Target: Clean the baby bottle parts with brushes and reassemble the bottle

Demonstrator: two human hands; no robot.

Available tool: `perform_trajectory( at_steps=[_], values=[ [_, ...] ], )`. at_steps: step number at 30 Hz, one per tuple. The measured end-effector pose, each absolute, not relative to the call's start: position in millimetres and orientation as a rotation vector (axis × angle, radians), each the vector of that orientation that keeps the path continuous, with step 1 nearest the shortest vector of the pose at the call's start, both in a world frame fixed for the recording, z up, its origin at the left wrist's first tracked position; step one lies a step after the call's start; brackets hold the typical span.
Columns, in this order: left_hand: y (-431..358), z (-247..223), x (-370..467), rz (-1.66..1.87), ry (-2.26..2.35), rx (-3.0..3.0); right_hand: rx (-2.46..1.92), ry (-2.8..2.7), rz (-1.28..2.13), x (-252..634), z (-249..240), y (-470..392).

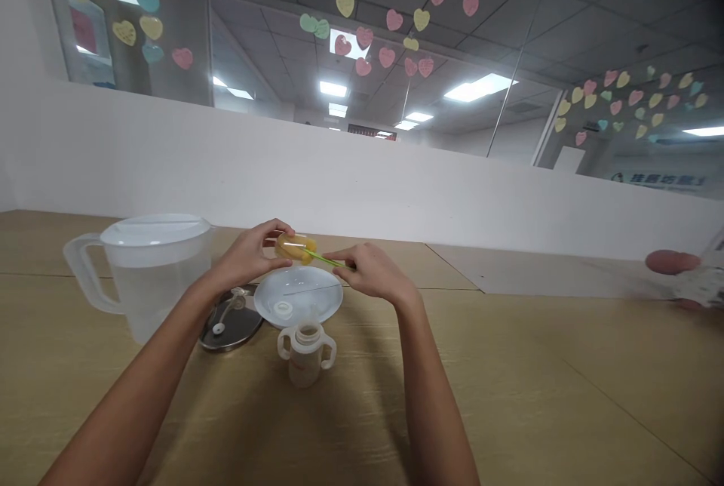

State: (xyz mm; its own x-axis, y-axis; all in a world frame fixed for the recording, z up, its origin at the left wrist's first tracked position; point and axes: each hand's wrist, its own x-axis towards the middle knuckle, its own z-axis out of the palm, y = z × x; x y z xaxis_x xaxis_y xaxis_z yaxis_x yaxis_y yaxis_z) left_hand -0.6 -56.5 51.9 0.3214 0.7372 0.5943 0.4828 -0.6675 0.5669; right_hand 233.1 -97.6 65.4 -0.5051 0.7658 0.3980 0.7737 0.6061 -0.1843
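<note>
My left hand [257, 250] is closed around a small clear cup [286, 243] that lies tilted on its side above the plate. Inside the cup, partly sticking out, is the yellow sponge head [308, 248] of a brush. Its thin green handle [328, 259] is pinched in my right hand [365, 269]. Just below, a white plate [328, 303] carries a white ring [283, 310]. Nearest me stands an open baby bottle [305, 361] with two side handles. A dark round metal tray [240, 326] by my left forearm bears a straw piece [223, 320].
A large lidded plastic pitcher [150, 267] of clear liquid stands at the left, close to my left forearm. A low white wall [362, 184] with glass above runs behind the table [509, 380]. At the far right lies a blurred reddish object [664, 262] beside something white.
</note>
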Motion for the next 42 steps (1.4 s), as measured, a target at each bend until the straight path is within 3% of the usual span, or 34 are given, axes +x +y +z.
perform_trajectory(
  at_steps=[6,16,32,42],
  values=[
    [-57,50,-2,1.089,1.253,2.178,-1.187,-2.452,0.013,234,65,-97],
    [-57,49,-1,1.227,1.096,2.37,-1.198,-2.392,-0.039,233,64,-96],
    [-63,53,-2,1.157,1.492,2.156,-1.181,-2.459,-0.092,226,66,-102],
    [-48,46,-4,1.225,1.177,2.594,-1.221,-2.416,-0.101,227,66,-99]
  ],
)
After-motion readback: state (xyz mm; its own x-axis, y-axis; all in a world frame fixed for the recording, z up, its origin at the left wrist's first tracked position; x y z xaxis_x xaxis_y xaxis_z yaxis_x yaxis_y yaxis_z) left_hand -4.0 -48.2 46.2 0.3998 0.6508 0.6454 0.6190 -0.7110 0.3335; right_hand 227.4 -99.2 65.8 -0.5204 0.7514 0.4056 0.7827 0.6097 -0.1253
